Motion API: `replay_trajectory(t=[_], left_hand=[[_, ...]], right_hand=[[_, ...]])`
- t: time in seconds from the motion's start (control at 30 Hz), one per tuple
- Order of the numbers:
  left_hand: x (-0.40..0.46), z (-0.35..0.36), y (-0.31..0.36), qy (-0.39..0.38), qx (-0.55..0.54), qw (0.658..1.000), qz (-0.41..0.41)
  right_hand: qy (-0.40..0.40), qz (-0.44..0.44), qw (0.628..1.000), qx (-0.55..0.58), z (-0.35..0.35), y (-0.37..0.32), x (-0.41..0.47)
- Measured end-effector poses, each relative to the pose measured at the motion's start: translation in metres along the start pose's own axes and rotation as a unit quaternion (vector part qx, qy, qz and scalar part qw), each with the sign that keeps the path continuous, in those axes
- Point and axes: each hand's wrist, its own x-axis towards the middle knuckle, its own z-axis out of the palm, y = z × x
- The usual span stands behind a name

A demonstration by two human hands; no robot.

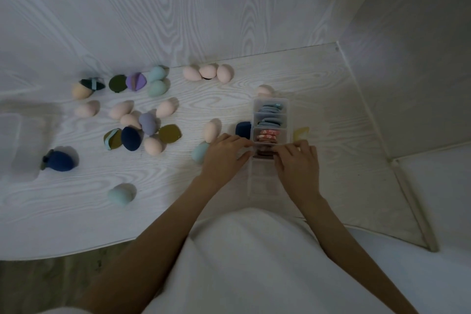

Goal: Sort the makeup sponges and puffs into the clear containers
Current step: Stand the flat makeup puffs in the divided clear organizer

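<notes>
While both hands work at the long clear plastic divided container (270, 120) near the tabletop's right edge, its long axis runs away from the person. The right hand (297, 160) pinches something small over the compartment of dark brown puffs (265, 153), though what it is cannot be told. The left hand (225, 154) rests with relaxed fingers against the container's left wall. Nearest loose piece, a pale teal egg-shaped sponge (200, 152), touches the left hand's outer side, so that hand seems better placed.

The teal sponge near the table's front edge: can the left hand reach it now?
Probably yes. The teal sponge lies alone on bare table, nothing between it and the left hand.
</notes>
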Motion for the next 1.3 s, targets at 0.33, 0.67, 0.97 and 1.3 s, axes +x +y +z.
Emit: replay_trajectory(t=[0.33,0.67,0.97,1.3], left_hand=[[0.001,0.002,-0.002,-0.007,-0.004,1.0,0.001],[-0.003,0.0,-0.009,-0.02,-0.057,0.998,0.022],[-0.063,-0.082,-0.069,0.166,-0.103,0.97,-0.148],[-0.123,-0.136,-0.224,0.105,-0.085,0.917,-0.375]], right_hand=[[-0.098,-0.017,0.993,-0.06,-0.002,-0.015,0.033],[-0.037,-0.021,0.998,0.049,0.0,-0.008,0.019],[-0.135,-0.231,0.958,0.104,-0.013,-0.086,0.054],[-0.149,-0.287,0.942,0.094,0.067,-0.238,0.111]])
